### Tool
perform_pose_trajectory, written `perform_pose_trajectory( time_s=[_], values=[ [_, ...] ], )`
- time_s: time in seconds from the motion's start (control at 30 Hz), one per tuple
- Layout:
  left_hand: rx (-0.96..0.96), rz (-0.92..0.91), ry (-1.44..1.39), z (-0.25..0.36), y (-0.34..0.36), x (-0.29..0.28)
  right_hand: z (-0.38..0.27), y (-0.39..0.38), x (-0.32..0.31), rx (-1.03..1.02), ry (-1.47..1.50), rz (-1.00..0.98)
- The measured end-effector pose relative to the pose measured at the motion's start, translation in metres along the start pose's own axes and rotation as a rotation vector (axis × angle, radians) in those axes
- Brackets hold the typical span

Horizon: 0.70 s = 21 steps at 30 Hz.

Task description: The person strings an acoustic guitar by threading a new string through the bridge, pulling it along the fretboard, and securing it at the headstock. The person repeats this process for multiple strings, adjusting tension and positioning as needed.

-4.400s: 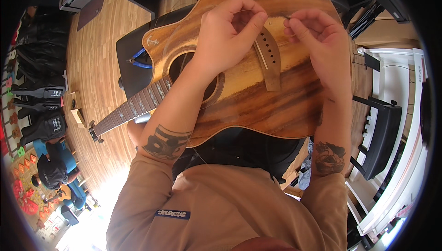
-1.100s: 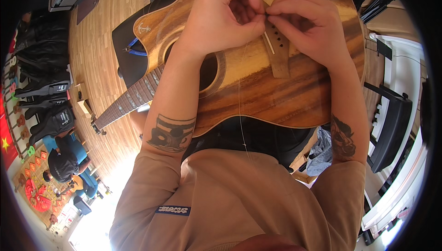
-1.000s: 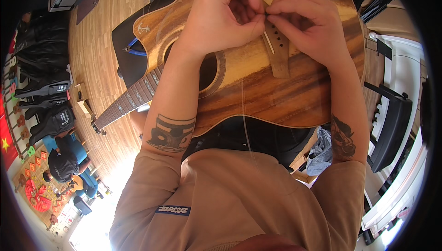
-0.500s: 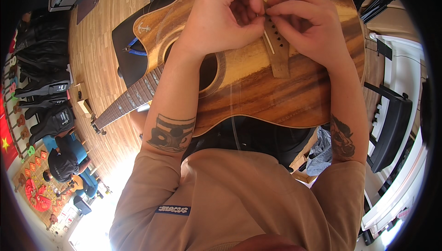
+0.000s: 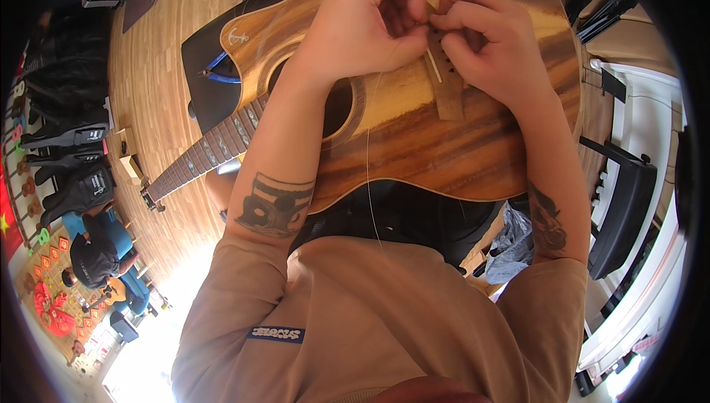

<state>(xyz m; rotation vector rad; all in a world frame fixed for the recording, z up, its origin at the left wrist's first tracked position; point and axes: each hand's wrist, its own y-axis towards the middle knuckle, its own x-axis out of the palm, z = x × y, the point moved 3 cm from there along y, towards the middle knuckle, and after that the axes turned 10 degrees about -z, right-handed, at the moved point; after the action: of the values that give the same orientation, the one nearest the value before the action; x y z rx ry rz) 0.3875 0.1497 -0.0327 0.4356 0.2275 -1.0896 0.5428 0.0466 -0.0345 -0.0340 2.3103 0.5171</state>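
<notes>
A wooden acoustic guitar (image 5: 414,137) lies face up across my lap, neck (image 5: 207,155) pointing left. My left hand (image 5: 362,26) rests over the body beside the sound hole, fingers curled and pinching a thin guitar string (image 5: 367,174) at the bridge (image 5: 446,81). My right hand (image 5: 481,41) meets it from the right, fingertips pressed at the same spot on the bridge. The loose string trails down from the hands over the guitar's edge toward my chest. What the fingertips hold at the bridge is hidden.
A black case (image 5: 211,70) with blue lining lies on the wooden floor (image 5: 148,55) under the guitar. Dark gig bags (image 5: 66,159) line the left wall. A person in blue (image 5: 100,248) sits at lower left. A black keyboard on a stand (image 5: 621,211) is at right.
Both hands have stayed together at the bridge, fingers shifting slightly. The loose string hanging below the hands has swung a little to the left.
</notes>
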Motion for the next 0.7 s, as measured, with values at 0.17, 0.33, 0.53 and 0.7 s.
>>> perform_pose_trajectory(
  time_s=[0.17,0.33,0.53,0.7],
  values=[
    [-0.080,-0.037,0.021,-0.004,-0.006,-0.001,-0.005,0.004,0.003,0.060,-0.037,-0.020],
    [-0.023,0.084,-0.142,-0.020,-0.014,0.006,0.003,0.001,0.000,0.162,0.187,0.043],
    [-0.188,0.070,0.254,0.038,-0.060,-0.018,-0.014,0.010,-0.008,-0.017,-0.123,-0.193],
    [-0.165,0.238,0.425,0.083,-0.127,-0.050,-0.061,0.007,-0.013,0.095,-0.303,-0.258]
  ],
)
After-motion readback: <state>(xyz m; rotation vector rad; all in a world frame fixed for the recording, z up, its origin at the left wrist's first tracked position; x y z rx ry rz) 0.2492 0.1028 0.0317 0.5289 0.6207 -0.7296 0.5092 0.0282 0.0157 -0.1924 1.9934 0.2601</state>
